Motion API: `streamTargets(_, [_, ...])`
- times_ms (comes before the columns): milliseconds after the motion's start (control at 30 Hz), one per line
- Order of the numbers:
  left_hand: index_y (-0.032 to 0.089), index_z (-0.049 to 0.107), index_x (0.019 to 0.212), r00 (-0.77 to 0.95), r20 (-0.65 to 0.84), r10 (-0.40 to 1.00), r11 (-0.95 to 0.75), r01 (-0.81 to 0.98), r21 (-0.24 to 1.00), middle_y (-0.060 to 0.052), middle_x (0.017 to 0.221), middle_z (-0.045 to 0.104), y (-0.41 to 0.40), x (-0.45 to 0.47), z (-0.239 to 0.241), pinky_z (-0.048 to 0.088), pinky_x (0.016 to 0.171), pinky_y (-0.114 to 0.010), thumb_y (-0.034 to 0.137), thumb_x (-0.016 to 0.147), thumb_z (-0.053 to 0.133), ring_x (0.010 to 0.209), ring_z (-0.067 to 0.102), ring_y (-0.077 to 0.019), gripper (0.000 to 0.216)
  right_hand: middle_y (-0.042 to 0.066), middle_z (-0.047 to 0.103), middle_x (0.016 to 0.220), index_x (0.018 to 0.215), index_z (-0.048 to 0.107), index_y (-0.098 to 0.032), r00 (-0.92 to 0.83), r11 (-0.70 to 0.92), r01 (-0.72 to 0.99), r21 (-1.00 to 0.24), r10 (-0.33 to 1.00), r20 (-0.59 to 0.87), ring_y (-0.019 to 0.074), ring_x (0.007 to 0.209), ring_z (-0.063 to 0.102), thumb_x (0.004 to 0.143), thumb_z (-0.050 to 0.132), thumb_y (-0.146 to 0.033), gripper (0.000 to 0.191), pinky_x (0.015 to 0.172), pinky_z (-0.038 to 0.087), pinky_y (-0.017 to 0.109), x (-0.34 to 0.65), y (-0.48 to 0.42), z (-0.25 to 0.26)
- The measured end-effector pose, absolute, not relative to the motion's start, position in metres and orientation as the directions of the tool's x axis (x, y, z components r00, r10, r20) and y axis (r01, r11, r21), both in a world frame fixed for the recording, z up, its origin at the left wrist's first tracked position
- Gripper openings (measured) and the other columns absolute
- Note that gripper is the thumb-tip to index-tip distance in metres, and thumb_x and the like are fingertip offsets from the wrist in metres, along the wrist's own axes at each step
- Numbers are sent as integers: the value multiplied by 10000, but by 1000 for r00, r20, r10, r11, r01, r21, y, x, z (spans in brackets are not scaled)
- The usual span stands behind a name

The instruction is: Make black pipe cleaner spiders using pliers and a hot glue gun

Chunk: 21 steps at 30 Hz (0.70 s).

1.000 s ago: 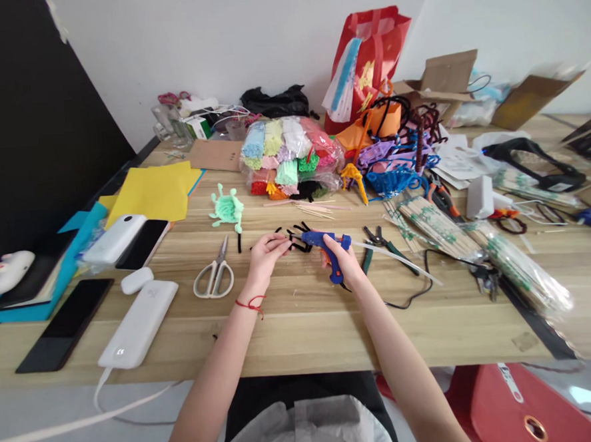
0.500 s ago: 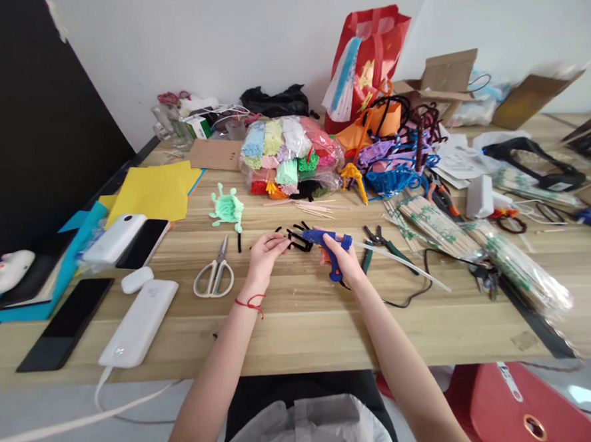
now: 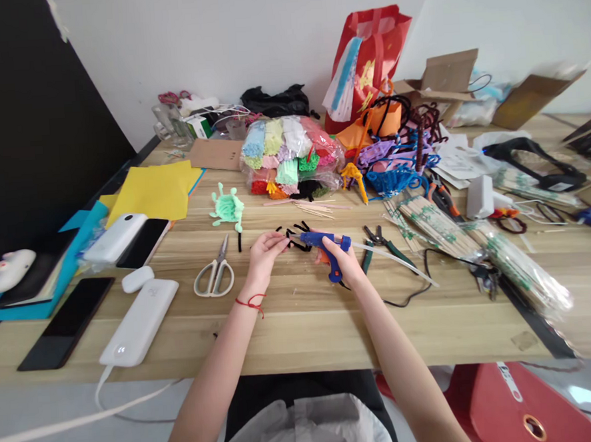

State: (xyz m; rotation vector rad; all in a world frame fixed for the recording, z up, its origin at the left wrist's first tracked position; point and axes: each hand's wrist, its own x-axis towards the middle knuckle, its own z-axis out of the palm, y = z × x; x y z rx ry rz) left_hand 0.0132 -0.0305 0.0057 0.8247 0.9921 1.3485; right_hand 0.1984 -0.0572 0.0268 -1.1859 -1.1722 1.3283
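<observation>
My right hand (image 3: 345,258) is wrapped round a blue glue gun (image 3: 321,239), with a long pale glue stick (image 3: 401,261) sticking out of its back end. The gun's nozzle points left, close to the fingertips of my left hand (image 3: 267,253). Those fingers pinch a small black pipe cleaner piece (image 3: 290,238). More short black pipe cleaner pieces (image 3: 303,227) lie just behind the nozzle. Left of my left hand are scissors (image 3: 213,273) with white handles and a mint-green fuzzy pipe cleaner figure (image 3: 228,208). A loose black piece (image 3: 239,242) lies beside the figure.
Green-handled pliers (image 3: 390,248) and the gun's black cord lie right of my right hand. Bundled sticks (image 3: 441,229) lie farther right. A bag of coloured pipe cleaners (image 3: 291,154) is at the back. Power banks (image 3: 139,324) and phones (image 3: 64,325) lie on the left.
The glue gun has shifted slightly left, bringing its nozzle nearer my left fingertips. The glue stick's tail has moved left with it. My left hand has barely moved.
</observation>
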Motion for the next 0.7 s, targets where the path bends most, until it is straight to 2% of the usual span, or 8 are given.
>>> streamTargets(333, [143, 600, 826, -25, -102, 995, 85, -367, 926, -45, 791, 722, -31, 14, 4, 494, 700, -257, 256, 564, 841, 725, 679, -140, 374, -7, 611, 617, 1123, 660, -230, -42, -12, -176, -984, 999, -4, 147, 585, 601, 777, 597, -518, 454, 578, 472, 254, 198, -55, 23])
streamTargets(500, [157, 596, 824, -25, -164, 986, 132, -476, 869, -31, 838, 723, -29, 11, 5, 498, 693, -235, 212, 548, 841, 748, 667, -122, 373, 13, 631, 653, 1120, 659, -232, -78, -47, -148, -988, 996, -35, 165, 589, 606, 746, 602, -550, 494, 575, 491, 277, 199, -57, 24])
streamTargets(700, [171, 575, 823, -58, -182, 982, 120, -555, 823, 10, 794, 685, -27, 8, 7, 511, 718, -235, 176, 532, 841, 744, 657, -108, 395, 18, 635, 651, 1114, 673, -213, -103, -45, -171, -984, 994, -27, 161, 600, 593, 766, 615, -520, 468, 605, 496, 276, 199, -58, 24])
